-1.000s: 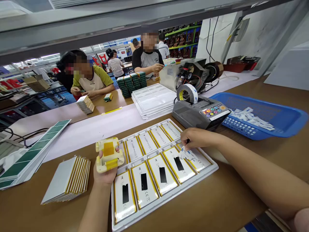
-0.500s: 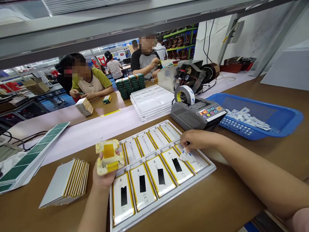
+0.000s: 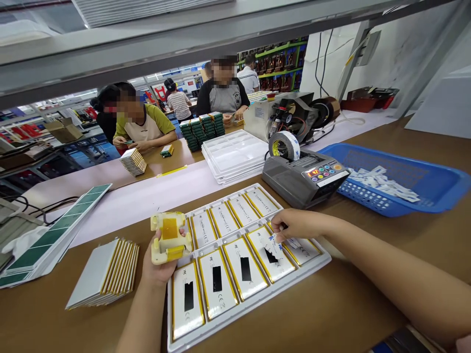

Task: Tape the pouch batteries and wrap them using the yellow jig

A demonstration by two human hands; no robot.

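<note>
Gripping a cream holder with the left hand; pinching blue-marked white film in the right hand, over a black-patched flat pack in the white tray on the desk. Advisable: keep film off neighbouring packs, avoid creasing or lifting the patch.

Cream holder with amber patch

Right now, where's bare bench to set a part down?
Bare: brown bench between the cell tray and right forearm; more between that forearm and the blue basket; pale surface between green-panelled sheets and stacked white trays. Crowded: over the tray, left hand holding a cream fixture and right hand pinching a printed strip; tape dispenser by tray's far corner.
</note>
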